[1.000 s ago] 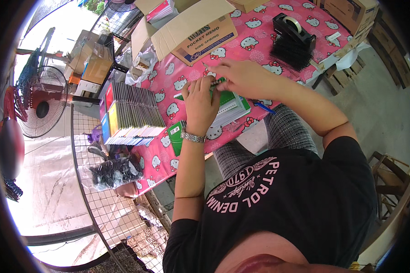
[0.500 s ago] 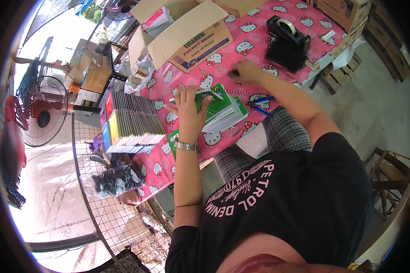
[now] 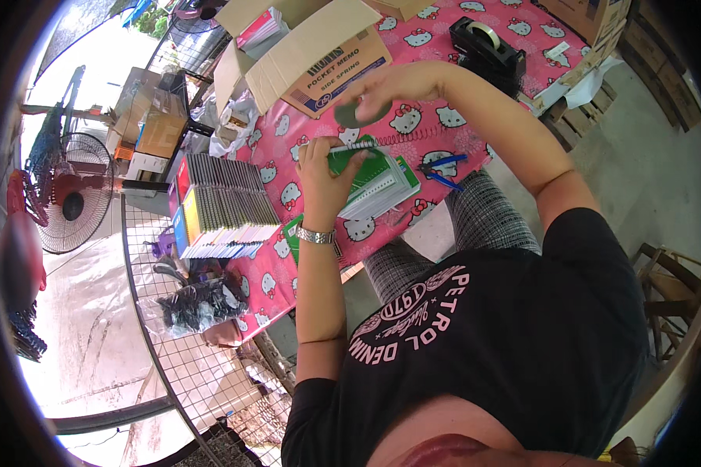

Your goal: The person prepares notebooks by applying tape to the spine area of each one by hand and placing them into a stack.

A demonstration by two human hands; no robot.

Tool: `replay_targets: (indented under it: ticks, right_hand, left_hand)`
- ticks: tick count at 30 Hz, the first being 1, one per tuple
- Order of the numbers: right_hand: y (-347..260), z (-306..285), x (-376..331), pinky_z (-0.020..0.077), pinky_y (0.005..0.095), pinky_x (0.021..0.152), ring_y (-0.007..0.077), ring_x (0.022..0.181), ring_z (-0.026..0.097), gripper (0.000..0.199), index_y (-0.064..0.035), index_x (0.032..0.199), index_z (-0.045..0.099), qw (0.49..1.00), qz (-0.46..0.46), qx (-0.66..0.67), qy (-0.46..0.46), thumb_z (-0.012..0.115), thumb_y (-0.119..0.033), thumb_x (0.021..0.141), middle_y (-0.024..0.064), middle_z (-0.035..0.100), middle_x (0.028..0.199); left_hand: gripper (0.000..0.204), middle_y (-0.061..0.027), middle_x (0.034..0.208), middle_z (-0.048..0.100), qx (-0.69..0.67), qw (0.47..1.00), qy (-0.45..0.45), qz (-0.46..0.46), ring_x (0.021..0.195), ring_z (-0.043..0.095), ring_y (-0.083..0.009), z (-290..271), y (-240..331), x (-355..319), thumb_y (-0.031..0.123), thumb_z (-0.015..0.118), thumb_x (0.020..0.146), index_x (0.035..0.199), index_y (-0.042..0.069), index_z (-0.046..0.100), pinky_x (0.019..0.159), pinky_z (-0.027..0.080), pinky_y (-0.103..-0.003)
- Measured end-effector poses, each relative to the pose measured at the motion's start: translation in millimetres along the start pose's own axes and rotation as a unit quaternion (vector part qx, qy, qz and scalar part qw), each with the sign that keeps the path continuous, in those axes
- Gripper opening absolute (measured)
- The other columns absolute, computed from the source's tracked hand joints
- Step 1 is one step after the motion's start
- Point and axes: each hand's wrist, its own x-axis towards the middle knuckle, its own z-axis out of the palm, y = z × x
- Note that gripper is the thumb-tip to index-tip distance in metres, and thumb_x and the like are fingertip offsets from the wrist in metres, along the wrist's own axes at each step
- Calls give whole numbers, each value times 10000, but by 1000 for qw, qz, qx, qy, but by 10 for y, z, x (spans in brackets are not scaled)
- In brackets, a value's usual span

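My left hand [image 3: 325,175] is closed on a small green notebook [image 3: 352,165], with its thumb on the cover. A thin spiral wire [image 3: 420,135] runs through the notebook's top edge and sticks out far to the right. Under it lie more green-covered notebooks [image 3: 382,193] with white pages and punched holes. My right hand [image 3: 393,87] is raised above the wire, beyond the notebook, smeared by motion. A dark, roundish thing [image 3: 362,114] shows at its fingers; its kind is too blurred to tell. Blue-handled pliers [image 3: 444,167] lie open to the right of the notebooks.
Left of my left hand stands a block of spiral notebooks [image 3: 230,202]. An open carton [image 3: 327,70] sits at the back. A black tape dispenser [image 3: 487,47] is at the far right on the pink tablecloth [image 3: 401,226]. A fan [image 3: 74,194] stands beyond the table's left side.
My right hand has moved left and up, toward the carton, with the dark thing at its fingers. My left hand stays on the green notebook.
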Motion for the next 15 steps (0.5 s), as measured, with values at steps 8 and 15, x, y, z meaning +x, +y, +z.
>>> replay_targets:
  ticks: [8, 15]
  right_hand:
    - [240, 19, 99, 361, 311, 1054, 176, 1223, 504, 693, 21, 1376, 483, 983, -42, 175, 35, 724, -261, 790, 107, 567, 1308]
    - [187, -124, 166, 448, 355, 916, 169, 1115, 552, 651, -45, 1324, 535, 985, -63, 116, 110, 721, -399, 811, 71, 602, 1203]
  left_hand:
    - [354, -68, 912, 609, -21, 999, 7, -27, 909, 526, -285, 47, -33, 16, 245, 822, 717, 922, 63, 599, 792, 409, -404]
    - [379, -51, 954, 608, -22, 998, 2, -65, 955, 518, -288, 29, -101, -1, 328, 808, 730, 926, 78, 600, 830, 388, -431]
